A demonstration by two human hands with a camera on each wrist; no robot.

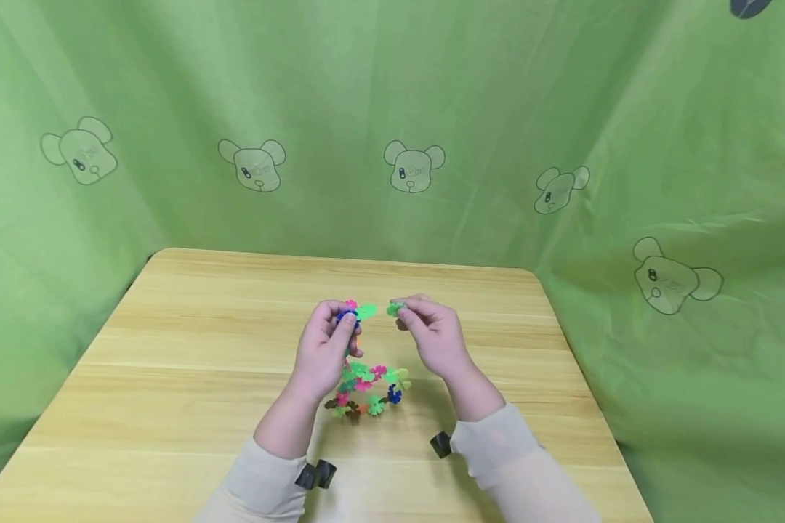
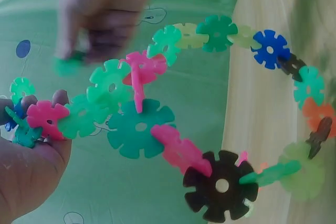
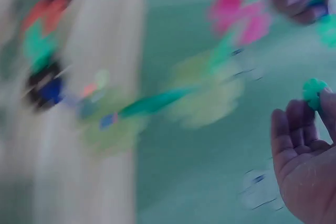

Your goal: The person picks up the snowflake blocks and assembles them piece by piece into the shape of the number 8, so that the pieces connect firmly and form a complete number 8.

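Observation:
My left hand (image 1: 327,345) pinches a blue snowflake-shaped plastic disc (image 1: 349,318) at one end of a chain of interlocked notched discs. A light green disc (image 1: 367,311) sticks out from it toward the right. From that hand hangs a loop of pink, green, brown, blue, orange and yellow discs (image 1: 363,385), low over the table. In the left wrist view a black disc (image 2: 222,185) and a teal disc (image 2: 140,128) stand out in this loop. My right hand (image 1: 437,334) pinches a single green disc (image 3: 313,93), apart from the chain.
A wooden table (image 1: 170,349) lies beneath both hands. Green curtains (image 1: 340,87) with printed mouse heads hang behind and beside it. Black wrist cameras (image 1: 441,444) sit at the sleeve cuffs. The chain is blurred in the right wrist view.

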